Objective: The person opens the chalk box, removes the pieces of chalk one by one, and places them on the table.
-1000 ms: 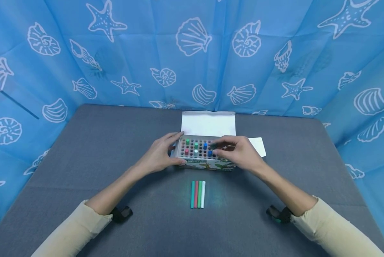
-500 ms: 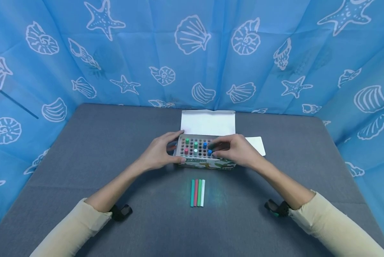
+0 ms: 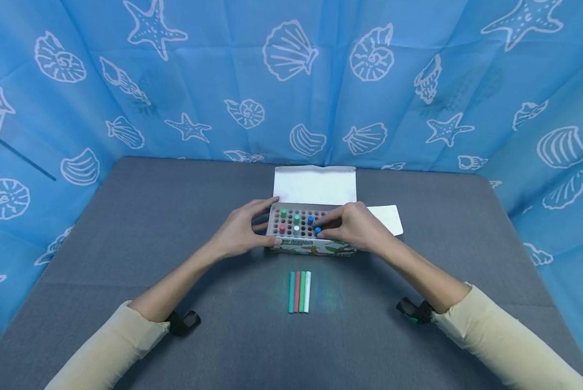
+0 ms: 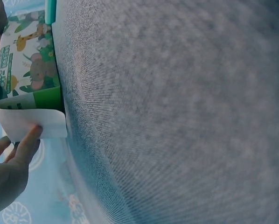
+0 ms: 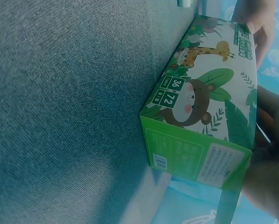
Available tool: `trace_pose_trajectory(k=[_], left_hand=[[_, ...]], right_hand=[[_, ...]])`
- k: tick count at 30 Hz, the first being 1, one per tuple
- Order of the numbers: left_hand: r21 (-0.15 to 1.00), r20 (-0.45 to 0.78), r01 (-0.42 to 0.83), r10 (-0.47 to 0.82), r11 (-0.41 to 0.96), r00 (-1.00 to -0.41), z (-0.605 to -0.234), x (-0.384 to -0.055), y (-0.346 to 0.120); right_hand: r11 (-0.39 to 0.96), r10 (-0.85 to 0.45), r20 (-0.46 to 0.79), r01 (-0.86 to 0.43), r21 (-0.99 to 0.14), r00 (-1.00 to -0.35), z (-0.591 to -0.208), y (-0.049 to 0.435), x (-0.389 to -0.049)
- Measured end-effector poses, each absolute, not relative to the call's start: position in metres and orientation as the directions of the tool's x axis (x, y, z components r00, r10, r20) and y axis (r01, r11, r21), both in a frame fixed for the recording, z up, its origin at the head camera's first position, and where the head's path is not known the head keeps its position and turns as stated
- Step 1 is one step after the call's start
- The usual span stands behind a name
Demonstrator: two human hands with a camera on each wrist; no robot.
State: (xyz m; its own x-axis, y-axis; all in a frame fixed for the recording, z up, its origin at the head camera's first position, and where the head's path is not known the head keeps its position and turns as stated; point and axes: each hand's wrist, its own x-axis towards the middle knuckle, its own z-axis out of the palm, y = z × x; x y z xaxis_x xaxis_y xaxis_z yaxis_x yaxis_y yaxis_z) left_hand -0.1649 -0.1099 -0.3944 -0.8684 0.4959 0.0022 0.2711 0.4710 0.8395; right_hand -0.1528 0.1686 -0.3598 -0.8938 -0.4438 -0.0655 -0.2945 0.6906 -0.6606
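A chalk box printed with animals stands on the table, its lid raised. Several chalk sticks poke up from the holes in its top: green, red, white and blue. My left hand grips the box's left end, thumb on the front face. In the left wrist view its fingers touch a white end flap. My right hand is over the right half of the holes, thumb and forefinger pinching the front blue chalk. Another blue chalk stands just behind it. The right hand hides the holes beneath.
In front of the box lies a row of loose chalk sticks: teal, red, green and white. The white lid stands up behind, and a white side flap sticks out right. A blue shell-print curtain backs the grey table.
My right hand has shifted slightly left, its thumb and forefinger closing in on the front blue chalk. The left hand stays on the box's left end.
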Motion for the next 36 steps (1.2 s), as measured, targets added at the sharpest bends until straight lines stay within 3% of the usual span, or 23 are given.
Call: trace_pose_trajectory(k=[26,36], left_hand=[[0.818,-0.015,0.290,0.522,0.497,-0.853,-0.392,-0.166,-0.109],[0.818,-0.017,0.286,0.518,0.499,-0.855,-0.391,-0.165,-0.111]], right_hand=[[0.623,-0.454,0.100,-0.396,-0.674,-0.885,-0.367,0.175,-0.145],[0.519,-0.404,0.239,-0.436,-0.735,-0.883,-0.370,0.173,-0.146]])
